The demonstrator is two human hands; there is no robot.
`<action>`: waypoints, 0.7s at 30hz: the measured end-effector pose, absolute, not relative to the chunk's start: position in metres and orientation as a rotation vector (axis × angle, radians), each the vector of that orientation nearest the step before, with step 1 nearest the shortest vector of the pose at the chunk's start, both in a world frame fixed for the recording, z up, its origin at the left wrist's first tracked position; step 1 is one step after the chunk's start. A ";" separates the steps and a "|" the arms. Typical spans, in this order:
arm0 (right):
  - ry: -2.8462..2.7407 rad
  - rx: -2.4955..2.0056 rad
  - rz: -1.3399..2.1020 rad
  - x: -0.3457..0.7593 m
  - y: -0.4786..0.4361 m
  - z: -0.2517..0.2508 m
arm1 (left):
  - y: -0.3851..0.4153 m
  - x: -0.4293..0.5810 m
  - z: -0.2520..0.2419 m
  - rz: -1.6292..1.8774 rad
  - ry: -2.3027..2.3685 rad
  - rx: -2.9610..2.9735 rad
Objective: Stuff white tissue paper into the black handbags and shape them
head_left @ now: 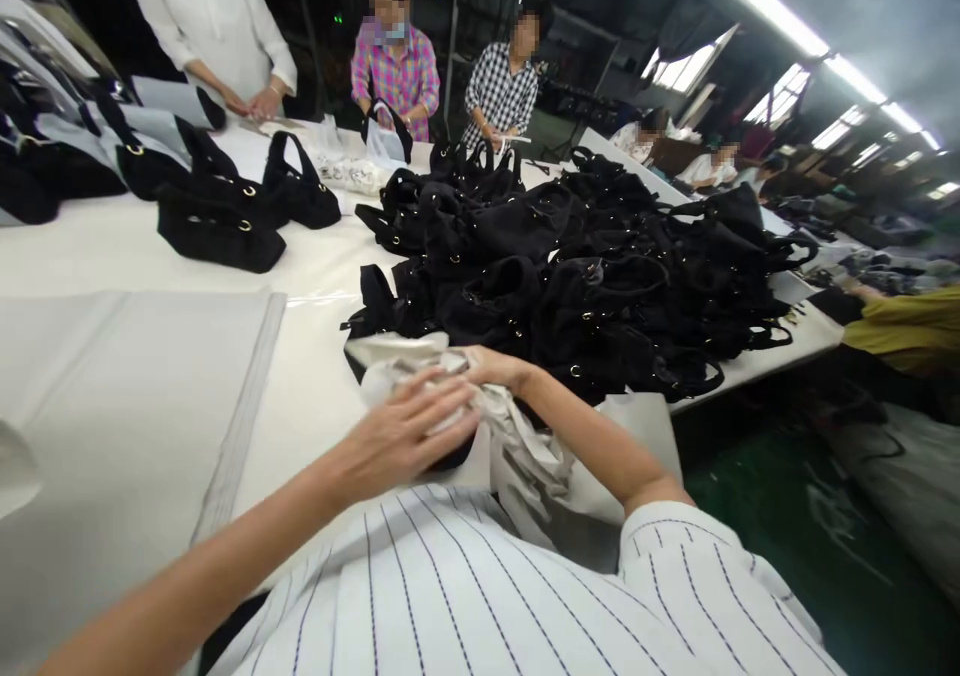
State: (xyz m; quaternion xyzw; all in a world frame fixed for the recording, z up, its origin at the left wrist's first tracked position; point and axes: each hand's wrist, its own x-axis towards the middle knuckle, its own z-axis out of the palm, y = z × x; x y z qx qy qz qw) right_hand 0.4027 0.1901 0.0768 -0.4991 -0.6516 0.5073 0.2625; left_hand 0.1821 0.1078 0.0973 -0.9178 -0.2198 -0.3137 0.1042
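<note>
Crumpled off-white paper (521, 446) is bunched between my two hands, just in front of my body. My left hand (420, 418) presses over the bunch with its fingers curved across it, slightly blurred. Around the far side of the same paper my right hand (491, 368) is closed, its fingertips partly hidden. Beneath the paper, the dark edge of a black handbag (454, 454) shows, mostly covered. Directly beyond my hands lies a big heap of black handbags (525, 296) with gold-coloured rings.
A stack of large pale paper sheets (150, 376) lies on the white table (319, 356) at left. Several black bags (217, 231) stand farther back. Three people work across the table, near a clear plastic bag (352, 171). A yellow-clothed person (907, 331) is at right.
</note>
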 end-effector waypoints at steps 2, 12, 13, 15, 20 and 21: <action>-1.953 -1.241 1.283 0.418 0.221 0.101 | 0.101 0.144 0.073 -1.281 -1.306 -2.346; -2.354 -1.029 -0.049 0.408 0.216 0.055 | 0.081 0.155 -0.087 -0.952 -2.983 -2.187; -2.408 -0.962 0.094 0.394 0.210 0.037 | 0.082 0.167 -0.089 -0.948 -2.957 -2.115; -2.363 -0.918 0.459 0.372 0.198 0.006 | 0.084 0.184 -0.089 -0.918 -2.964 -1.914; -1.987 -0.982 1.158 0.353 0.183 -0.042 | 0.088 0.182 -0.092 -1.273 -2.912 -1.708; -2.007 -0.963 1.250 0.354 0.183 -0.048 | 0.088 0.178 -0.094 -1.390 -2.865 -1.692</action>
